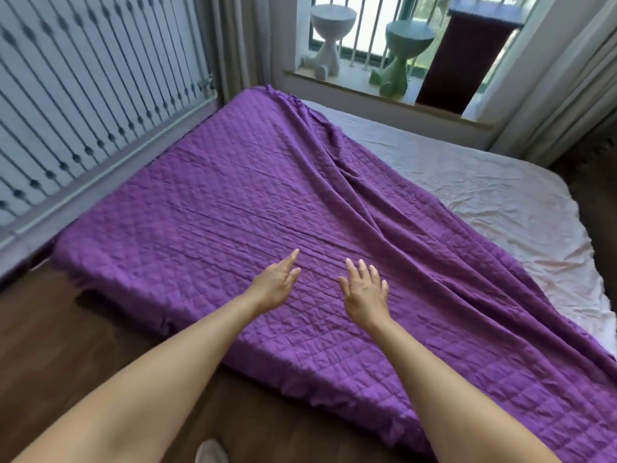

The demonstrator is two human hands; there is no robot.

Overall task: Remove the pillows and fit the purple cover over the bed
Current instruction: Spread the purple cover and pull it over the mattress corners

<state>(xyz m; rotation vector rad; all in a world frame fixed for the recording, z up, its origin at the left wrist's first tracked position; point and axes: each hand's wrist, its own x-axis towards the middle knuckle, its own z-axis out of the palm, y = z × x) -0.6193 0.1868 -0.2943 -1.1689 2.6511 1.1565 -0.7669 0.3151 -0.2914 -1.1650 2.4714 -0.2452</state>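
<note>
A view from above looks down at a person's two bare arms reaching forward over a low bed (500,208). A quilted purple cover (233,202) is spread across the left and near part of the bed, reaching its far left corner and hanging over the near edge down to the dark wooden floor (50,329). The right side of the bed is uncovered and shows a pale, wrinkled sheet. A band of long folds runs diagonally through the cover from the far corner toward the near right. The left hand (275,284) is held with fingers straight and extended, pointing away, gripping nothing; the purple cover lies directly beneath it. The right hand (365,290) is just beside it, fingers spread wide and straight, also holding nothing, over the same flat stretch of cover. Whether either palm touches the fabric cannot be told. The folds lie beyond and to the right of the right hand. A white panelled wall with dark diamond marks (83,95) runs along the bed's left side. On the window ledge beyond the bed stand a white stool-like figure (329,41) and a green one (402,58).
</note>
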